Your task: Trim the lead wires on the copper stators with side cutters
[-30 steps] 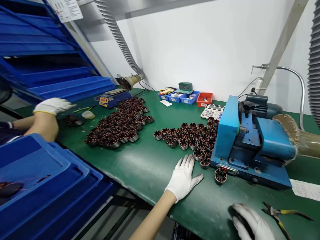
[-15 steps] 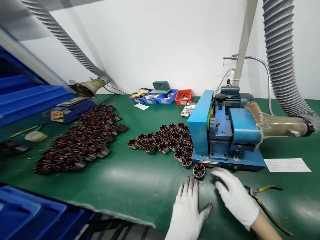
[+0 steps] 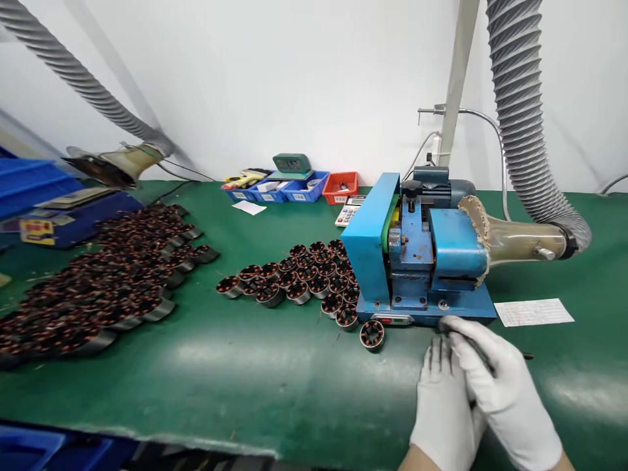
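Both my hands wear white gloves with darkened fingertips and are close together in front of the blue belt machine (image 3: 412, 261). My left hand (image 3: 444, 402) lies palm down with its fingers stretched forward; nothing shows in it. Partly over it, my right hand (image 3: 505, 386) has bent fingers, with a gap between thumb and fingers, its tips by the left fingertips and the machine's base edge. A ring-shaped motor stator (image 3: 372, 335) with copper windings stands by the base's front left corner. More stators (image 3: 298, 292) stand grouped left of the machine. My right hand mostly hides the pliers.
A large heap of stators (image 3: 98, 281) covers the left of the green table (image 3: 235, 386). Behind are blue bins (image 3: 307, 190), a red bin (image 3: 340, 188) and a calculator (image 3: 350, 210). A ribbed hose (image 3: 517, 118) joins the machine's right side; a written paper (image 3: 534, 313) lies nearby.
My view has turned right, so the table's contents appear further left. My left hand has moved right, away from the single stator, and now lies partly under my right hand.
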### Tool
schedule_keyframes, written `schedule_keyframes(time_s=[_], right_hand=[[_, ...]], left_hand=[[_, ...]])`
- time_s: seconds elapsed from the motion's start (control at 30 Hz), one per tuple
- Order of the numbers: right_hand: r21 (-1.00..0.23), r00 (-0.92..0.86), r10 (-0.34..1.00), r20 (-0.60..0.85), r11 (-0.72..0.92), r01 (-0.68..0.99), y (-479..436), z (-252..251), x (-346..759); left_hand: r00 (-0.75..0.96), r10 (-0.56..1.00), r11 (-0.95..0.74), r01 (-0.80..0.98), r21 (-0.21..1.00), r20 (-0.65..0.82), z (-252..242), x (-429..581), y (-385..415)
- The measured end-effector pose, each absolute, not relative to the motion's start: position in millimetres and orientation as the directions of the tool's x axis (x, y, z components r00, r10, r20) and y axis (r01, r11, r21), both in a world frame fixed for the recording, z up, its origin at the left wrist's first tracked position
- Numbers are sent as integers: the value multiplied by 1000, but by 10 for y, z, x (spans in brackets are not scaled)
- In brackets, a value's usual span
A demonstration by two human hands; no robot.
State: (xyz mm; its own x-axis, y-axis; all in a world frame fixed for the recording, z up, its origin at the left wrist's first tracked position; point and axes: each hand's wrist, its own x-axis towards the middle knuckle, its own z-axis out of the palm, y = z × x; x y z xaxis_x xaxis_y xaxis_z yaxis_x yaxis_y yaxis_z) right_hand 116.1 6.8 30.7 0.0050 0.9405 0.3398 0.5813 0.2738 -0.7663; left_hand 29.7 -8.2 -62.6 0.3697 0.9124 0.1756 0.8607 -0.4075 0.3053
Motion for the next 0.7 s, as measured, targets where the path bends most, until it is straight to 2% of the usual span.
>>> schedule_keyframes(time_s=[0.07, 0.1, 0.17, 0.23, 0.3, 0.33, 0.43, 0.53, 0.63, 0.7], right_hand=[[-720, 38, 950, 309, 208, 662, -12, 155, 1366], [-656, 33, 961, 276, 163, 737, -62, 23, 1467], [-404, -34, 963, 269, 145, 903, -171, -295, 1638], [-140, -106, 947, 303, 155, 978, -274, -580, 1767], [10, -140, 938, 317, 144, 989, -347, -737, 1892], [46, -134, 938, 319, 126, 991, -367, -762, 1967], [80, -45, 951, 305, 21, 997, -374, -710, 2260], [44, 94, 959, 268, -109, 993, -369, -662, 2571], [-143, 263, 914, 309, -229, 963, -413, -714, 2777], [-287, 345, 863, 368, -248, 925, -456, -763, 2857]], left_hand=[[337, 924, -378, 877, 297, 183, -613, 109, -24], [287, 937, -334, 904, 268, 199, -608, -14, 10], [240, 940, -293, 931, 216, 243, -606, -239, 87], [214, 940, -268, 944, 192, 264, -616, -371, 162], [176, 947, -229, 957, 178, 270, -636, -396, 220], [145, 951, -195, 966, 169, 271, -647, -379, 240], [46, 966, -84, 987, 139, 255, -666, -265, 272], [12, 981, -35, 993, 116, 195, -644, -92, 268], [31, 994, -43, 992, 119, 102, -594, 172, 221], [86, 996, -90, 985, 149, 31, -569, 413, 176]])
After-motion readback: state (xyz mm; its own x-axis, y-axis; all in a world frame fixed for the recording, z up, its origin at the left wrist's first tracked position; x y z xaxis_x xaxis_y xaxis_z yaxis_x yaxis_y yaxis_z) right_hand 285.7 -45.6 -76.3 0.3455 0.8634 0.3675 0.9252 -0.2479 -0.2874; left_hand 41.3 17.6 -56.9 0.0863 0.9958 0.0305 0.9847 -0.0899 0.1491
